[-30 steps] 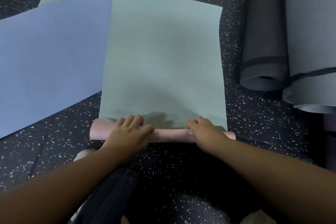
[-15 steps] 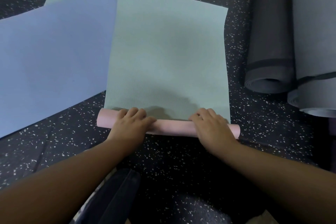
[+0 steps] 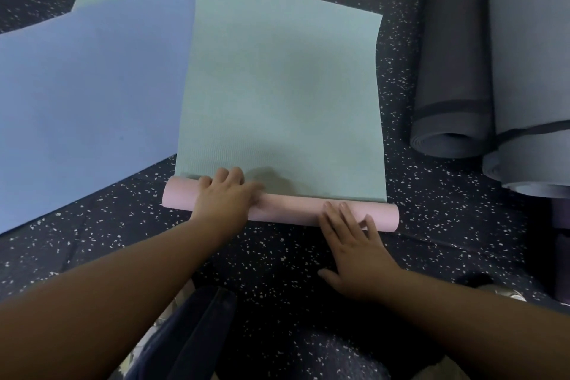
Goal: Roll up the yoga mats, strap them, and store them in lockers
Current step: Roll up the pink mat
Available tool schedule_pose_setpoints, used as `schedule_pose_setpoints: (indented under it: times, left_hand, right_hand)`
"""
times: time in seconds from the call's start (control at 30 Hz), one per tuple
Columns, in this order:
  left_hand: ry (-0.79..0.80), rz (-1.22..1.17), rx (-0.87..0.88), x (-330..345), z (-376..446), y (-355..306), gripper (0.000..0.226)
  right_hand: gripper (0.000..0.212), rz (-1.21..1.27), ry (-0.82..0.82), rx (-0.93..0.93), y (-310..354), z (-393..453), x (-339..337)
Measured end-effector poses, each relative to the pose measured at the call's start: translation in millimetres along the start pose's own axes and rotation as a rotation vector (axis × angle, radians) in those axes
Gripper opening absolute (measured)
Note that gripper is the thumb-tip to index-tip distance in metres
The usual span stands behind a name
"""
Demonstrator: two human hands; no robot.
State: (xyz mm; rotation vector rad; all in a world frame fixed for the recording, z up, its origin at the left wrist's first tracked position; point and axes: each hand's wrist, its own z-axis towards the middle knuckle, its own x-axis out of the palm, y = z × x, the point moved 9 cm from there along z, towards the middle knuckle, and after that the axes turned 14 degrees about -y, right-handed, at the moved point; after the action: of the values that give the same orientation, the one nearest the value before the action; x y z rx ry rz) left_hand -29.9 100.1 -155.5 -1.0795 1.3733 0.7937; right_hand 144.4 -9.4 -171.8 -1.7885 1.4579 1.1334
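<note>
Mat (image 3: 277, 92), green on top and pink underneath, lies flat on the speckled floor (image 3: 308, 256) straight ahead, with its near end turned into a thin pink roll (image 3: 293, 210) just in front of the knees. The left hand (image 3: 225, 197) curls over the roll's left part, fingers reaching onto the green face. The right hand (image 3: 354, 244) is flat and open, its fingertips (image 3: 336, 210) resting on the roll's near side and its palm on the floor.

To roll well, I judge both hands should press evenly and push forward together, keeping the roll's ends square with the mat's edges so it does not cone; a tight core now makes strapping easier.

Half a second ago both hands curled over the roll; since then the right has slid back and opened, seemingly resetting for another push.

A blue mat (image 3: 92, 95) lies flat to the left; two grey strapped rolls (image 3: 453, 71) lie to the right.
</note>
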Motion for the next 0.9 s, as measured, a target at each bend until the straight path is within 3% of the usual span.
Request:
schedule_pose_setpoints:
  times: [0.17, 0.4, 0.6, 0.77, 0.9]
  left_hand:
    - [-0.083, -0.011, 0.02, -9, -8, -13, 0.052]
    - [-0.23, -0.003, 0.471, -3, -36, -52, 0.094]
    - [-0.248, 0.069, 0.556, -12, -24, -55, 0.071]
    - [-0.146, 0.049, 0.47, -11, -9, -49, 0.052]
    - [0.004, 0.051, 0.373, -10, 7, -49, 0.061]
  right_hand:
    - [0.101, 0.015, 0.119, -0.015, -4, 6, -6]
    - [0.1, 0.029, 0.174, -0.035, -6, 7, -5]
    - [0.097, 0.029, 0.091, -0.028, -7, 7, -12]
    - [0.092, 0.01, -0.169, -0.034, -11, 14, -36]
    - [0.094, -0.025, -0.313, -0.075, -6, 14, -38]
